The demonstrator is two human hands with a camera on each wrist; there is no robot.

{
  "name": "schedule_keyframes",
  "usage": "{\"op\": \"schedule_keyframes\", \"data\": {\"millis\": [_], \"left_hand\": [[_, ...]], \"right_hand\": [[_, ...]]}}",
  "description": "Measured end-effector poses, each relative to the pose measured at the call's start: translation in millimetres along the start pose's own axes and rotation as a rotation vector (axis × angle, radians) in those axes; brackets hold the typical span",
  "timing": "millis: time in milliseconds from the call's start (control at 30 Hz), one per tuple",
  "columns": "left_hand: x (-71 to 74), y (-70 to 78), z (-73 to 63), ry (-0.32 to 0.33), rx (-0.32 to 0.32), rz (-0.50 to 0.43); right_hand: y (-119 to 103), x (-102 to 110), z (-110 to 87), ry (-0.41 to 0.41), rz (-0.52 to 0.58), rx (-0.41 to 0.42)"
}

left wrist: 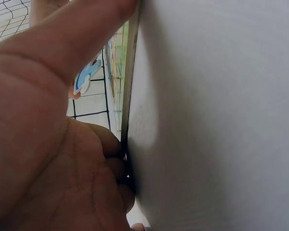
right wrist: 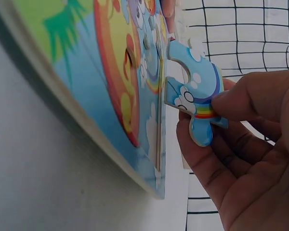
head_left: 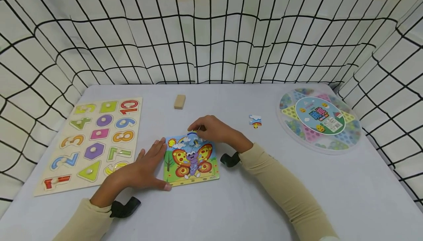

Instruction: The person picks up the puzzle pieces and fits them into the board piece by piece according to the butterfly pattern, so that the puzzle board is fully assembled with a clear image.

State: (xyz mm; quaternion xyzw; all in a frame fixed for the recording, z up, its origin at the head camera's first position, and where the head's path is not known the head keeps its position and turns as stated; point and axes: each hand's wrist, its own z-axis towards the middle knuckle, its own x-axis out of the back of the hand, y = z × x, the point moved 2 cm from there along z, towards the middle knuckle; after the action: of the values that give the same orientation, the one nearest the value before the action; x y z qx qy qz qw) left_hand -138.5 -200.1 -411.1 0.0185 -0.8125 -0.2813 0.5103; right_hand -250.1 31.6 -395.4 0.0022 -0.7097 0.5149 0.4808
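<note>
A butterfly jigsaw puzzle [head_left: 191, 160] lies in its board on the table. My left hand [head_left: 143, 169] rests against it, with the fingers along the left edge and the thumb at the lower left corner. Between thumb and fingers, my right hand [head_left: 214, 129] pinches a blue puzzle piece [right wrist: 202, 79] with a rainbow and cloud print. In the right wrist view the piece is tilted, close over the board's top part, where a recess shows. A second puzzle piece [head_left: 255, 120] lies loose on the table, right of my right hand.
At the left lies a wooden number and shape board [head_left: 84, 140], partly behind my left hand. A small wooden block [head_left: 180, 102] sits beyond the puzzle. A round clear case with a blue label [head_left: 320, 115] lies at the right. Black netting [head_left: 211, 44] over white cloth surrounds the table.
</note>
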Motion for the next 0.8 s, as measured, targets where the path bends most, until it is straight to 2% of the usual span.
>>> {"op": "schedule_keyframes", "data": {"millis": [167, 433, 800], "left_hand": [[1.8, 1.1, -2.9, -0.004, 0.006, -0.007], [2.5, 4.1, -3.6, -0.007, -0.016, -0.017], [2.7, 3.7, -7.1, -0.006, -0.012, -0.008]], "right_hand": [[-4.1, -6.4, 4.1, -0.038, 0.024, -0.019], [-6.8, -16.4, 4.2, -0.035, 0.006, -0.061], [-12.6, -21.1, 5.6, -0.057, -0.093, -0.03]]}}
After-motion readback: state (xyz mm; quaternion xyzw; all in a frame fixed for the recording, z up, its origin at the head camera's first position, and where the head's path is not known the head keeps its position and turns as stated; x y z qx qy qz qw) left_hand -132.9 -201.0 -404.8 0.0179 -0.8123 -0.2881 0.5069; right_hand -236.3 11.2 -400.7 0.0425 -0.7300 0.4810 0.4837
